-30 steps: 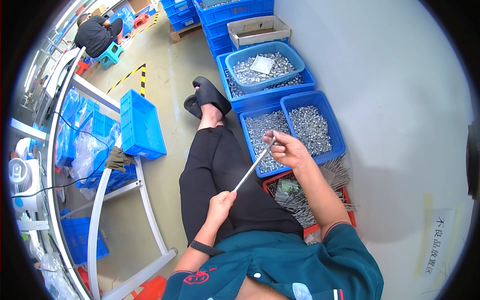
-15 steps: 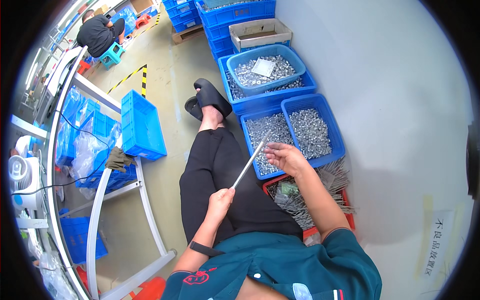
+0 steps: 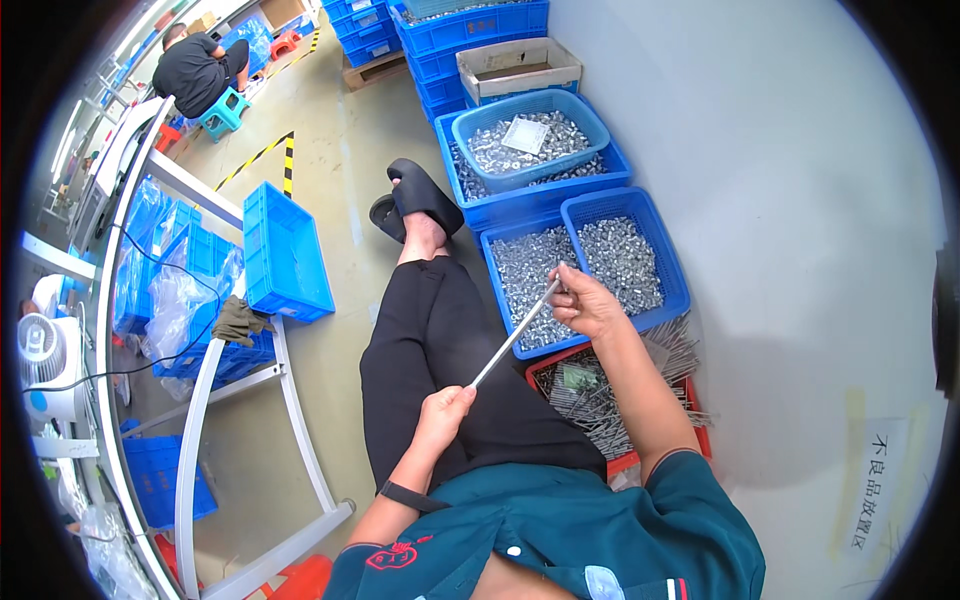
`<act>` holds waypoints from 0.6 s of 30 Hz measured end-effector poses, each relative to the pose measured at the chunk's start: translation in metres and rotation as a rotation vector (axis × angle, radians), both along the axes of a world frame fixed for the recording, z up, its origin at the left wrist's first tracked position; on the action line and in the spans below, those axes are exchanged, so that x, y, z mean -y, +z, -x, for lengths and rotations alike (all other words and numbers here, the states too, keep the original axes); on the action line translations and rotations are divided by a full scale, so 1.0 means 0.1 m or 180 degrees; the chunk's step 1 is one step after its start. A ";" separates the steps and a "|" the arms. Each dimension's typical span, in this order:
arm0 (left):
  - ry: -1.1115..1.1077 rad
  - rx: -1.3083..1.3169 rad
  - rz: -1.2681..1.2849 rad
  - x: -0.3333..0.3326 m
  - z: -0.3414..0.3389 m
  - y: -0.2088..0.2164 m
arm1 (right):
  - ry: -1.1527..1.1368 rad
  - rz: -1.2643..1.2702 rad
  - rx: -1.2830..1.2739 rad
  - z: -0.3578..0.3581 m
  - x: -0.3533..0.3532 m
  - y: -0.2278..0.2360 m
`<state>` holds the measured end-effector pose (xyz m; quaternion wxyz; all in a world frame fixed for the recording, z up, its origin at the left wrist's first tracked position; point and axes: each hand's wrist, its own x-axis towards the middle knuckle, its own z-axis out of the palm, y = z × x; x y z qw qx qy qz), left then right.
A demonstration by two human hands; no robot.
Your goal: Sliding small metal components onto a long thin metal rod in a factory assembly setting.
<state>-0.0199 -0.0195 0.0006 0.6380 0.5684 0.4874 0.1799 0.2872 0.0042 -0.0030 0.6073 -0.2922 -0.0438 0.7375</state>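
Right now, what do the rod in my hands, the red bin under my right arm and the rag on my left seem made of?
Rod: apparently metal, perhaps steel, smooth with a silvery sheen. Red bin: likely plastic, smooth-looking, its rim evenly coloured. Rag: probably cloth, matt and drab, hanging in soft folds; the fibre can't be told.

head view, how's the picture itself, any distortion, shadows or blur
Head view: dark fisheye rim, pale metal frame bowing at left; head view: soft shadow on the grey wall at right; head view: metal rod shows no obvious blur.
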 end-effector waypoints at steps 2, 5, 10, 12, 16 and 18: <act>0.0004 -0.0048 0.0015 0.00 -0.01 0.01 | 0.0044 -0.0092 0.0142 -0.01 -0.02 -0.01; 0.0106 -0.0100 -0.0006 0.01 -0.03 0.05 | -0.0083 -0.0081 0.0559 0.06 -0.04 0.10; 0.0138 -0.0031 -0.0024 0.02 -0.01 0.00 | 0.0174 -0.0121 0.0926 0.03 -0.05 0.25; 0.0133 -0.0003 -0.0063 0.02 -0.02 0.01 | -0.0039 -0.0150 0.1087 0.10 -0.05 0.28; 0.0254 0.0091 -0.0028 0.00 -0.08 -0.05 | -0.0007 -0.0015 0.1419 0.37 -0.03 0.21; 0.0303 0.0125 0.0004 -0.02 -0.11 -0.06 | 0.0052 -0.0090 0.1268 0.32 0.02 0.20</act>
